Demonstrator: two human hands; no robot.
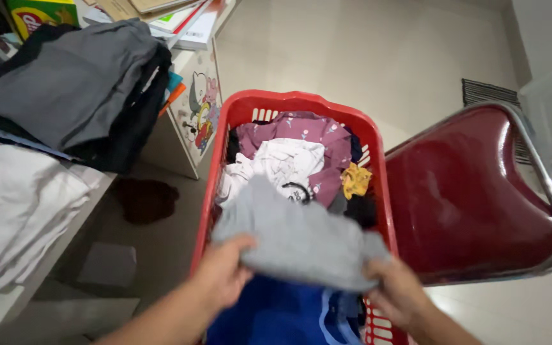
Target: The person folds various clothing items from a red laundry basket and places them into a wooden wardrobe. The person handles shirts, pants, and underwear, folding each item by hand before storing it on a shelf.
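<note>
- both hands, left hand (222, 276) and right hand (396, 291), grip one grey garment (298, 239) over one red laundry basket (215, 179)
- two folded clothes piles far left: grey stack (75, 83), white stack (20, 204)
- one red chair (467, 198) right

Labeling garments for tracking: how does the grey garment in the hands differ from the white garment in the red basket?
The grey garment is plain and lifted above the basket, gripped by the left hand and the right hand; the white garment carries a faint pattern and lies untouched. The grey one is spread wide; the white one is crumpled among other clothes. Both are soft fabric over the red basket.
</note>
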